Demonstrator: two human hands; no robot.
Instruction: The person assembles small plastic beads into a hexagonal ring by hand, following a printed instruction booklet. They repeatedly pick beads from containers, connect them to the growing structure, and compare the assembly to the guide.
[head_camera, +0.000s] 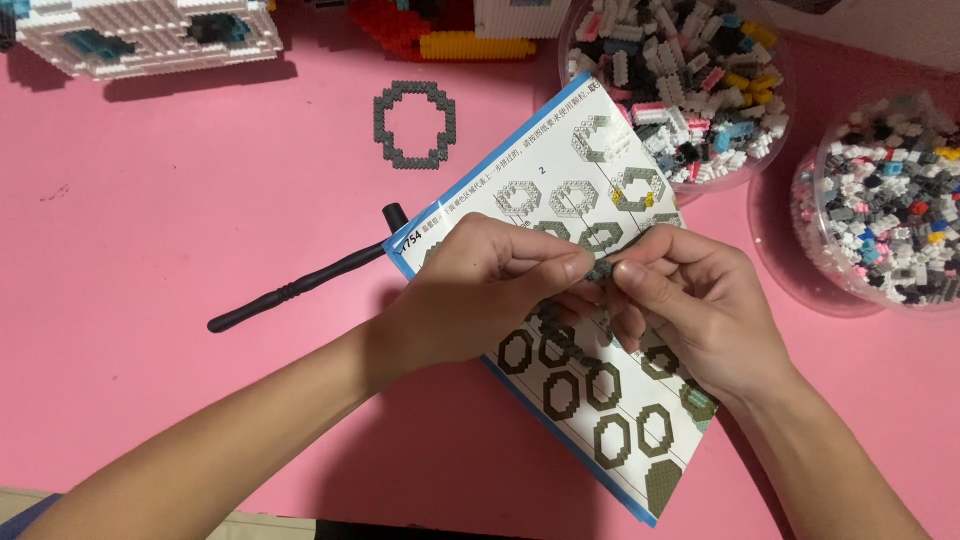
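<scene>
Your left hand (487, 290) and right hand (690, 305) pinch 1 small grey brick piece (600, 270) together | above instruction sheet (600, 400) | pink worktop (200, 220)

Pink tabletop (170, 220) carrying loose items, placed relative to the instruction sheet (610, 420), which lies tilted near the centre. Above-left of the sheet: a grey octagonal brick ring (414, 124). Left, its tip touching the sheet's corner: a black rod-shaped tool (300, 290). Above-right and right: two clear bowls (775, 130) (815, 250) of mixed small bricks. Far upper left: a white brick model (140, 35); directly above: a red-and-yellow brick build (440, 35).
</scene>
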